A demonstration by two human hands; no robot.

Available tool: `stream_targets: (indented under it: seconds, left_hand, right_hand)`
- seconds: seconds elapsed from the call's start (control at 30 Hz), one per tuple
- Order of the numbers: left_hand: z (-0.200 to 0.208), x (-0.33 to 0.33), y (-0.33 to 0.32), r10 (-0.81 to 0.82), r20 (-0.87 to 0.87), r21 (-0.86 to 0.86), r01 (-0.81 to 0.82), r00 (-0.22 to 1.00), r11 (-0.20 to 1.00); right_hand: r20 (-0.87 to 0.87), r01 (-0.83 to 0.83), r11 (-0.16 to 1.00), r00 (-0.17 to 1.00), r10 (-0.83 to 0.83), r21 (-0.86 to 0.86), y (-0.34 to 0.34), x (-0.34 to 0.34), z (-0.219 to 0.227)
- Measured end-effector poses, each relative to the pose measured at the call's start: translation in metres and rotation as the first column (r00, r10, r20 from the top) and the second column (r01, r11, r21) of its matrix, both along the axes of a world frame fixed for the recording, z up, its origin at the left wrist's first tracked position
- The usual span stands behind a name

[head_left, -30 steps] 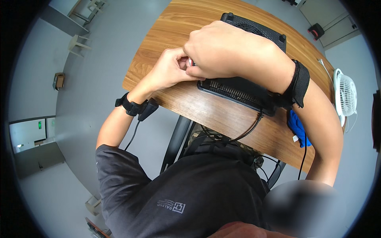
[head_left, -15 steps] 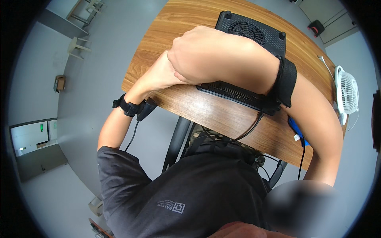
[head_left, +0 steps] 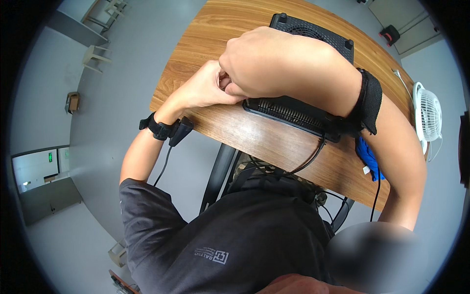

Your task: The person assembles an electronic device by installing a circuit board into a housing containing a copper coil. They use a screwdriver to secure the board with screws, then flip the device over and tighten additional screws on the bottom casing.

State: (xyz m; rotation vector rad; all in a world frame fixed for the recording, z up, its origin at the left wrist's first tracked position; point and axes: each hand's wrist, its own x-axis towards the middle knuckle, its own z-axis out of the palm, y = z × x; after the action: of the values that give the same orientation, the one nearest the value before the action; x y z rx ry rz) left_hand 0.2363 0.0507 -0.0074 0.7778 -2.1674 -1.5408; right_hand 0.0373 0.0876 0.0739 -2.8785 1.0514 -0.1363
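A black box-shaped device (head_left: 338, 46) with a round fan grille, stubby corner feet and a slotted near side lies on the wooden table. At its left end my two hands meet. My left hand (head_left: 203, 85) is partly closed, its thumb by the device's near-left corner and its fingertips hidden. My right hand (head_left: 249, 61) reaches over from the right and curls against the left one. Its fingers are bent inward, and whatever they pinch is out of sight. My right forearm covers much of the device. Both wrists wear black straps.
The wooden table (head_left: 196, 49) has a rounded far edge. On its right stand a white fan (head_left: 428, 112) and a white plug with cord (head_left: 396, 73). A blue cloth (head_left: 367, 154) lies under my right arm. Black cables (head_left: 311, 161) hang over the near edge.
My right hand and forearm have shifted slightly up and right, leaving a small gap between the hands. More of the left hand and the slotted side shows. The device stays nearly in place.
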Motion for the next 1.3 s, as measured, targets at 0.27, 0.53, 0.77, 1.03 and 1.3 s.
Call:
stream_targets:
  seconds: [0.27,0.53,0.77,1.03,1.3]
  left_hand:
    - [-0.002,0.001,0.001,0.088,-0.015,-0.066,-0.089,0.996,0.994]
    - [0.003,0.005,-0.006,-0.008,0.034,-0.112,0.012,0.999,0.994]
    - [-0.001,-0.001,0.003,0.053,-0.015,-0.096,-0.054,0.998,0.994]
    - [-0.008,0.005,0.001,0.076,0.025,-0.056,-0.075,0.997,0.996]
    - [-0.003,0.032,-0.022,0.060,0.357,-0.267,0.040,0.932,0.963]
  right_hand:
    - [-0.183,0.144,0.981,0.976,-0.120,0.128,0.006,0.016,0.026]
    - [-0.017,0.005,0.999,1.000,-0.004,0.051,0.001,0.004,0.002]
    - [-0.217,0.170,0.960,0.969,-0.121,0.224,0.005,0.021,0.032]
    - [-0.131,0.214,0.947,0.974,-0.187,0.240,0.002,0.018,0.013]
    - [-0.155,0.191,0.962,0.975,-0.162,0.197,0.013,0.016,0.020]
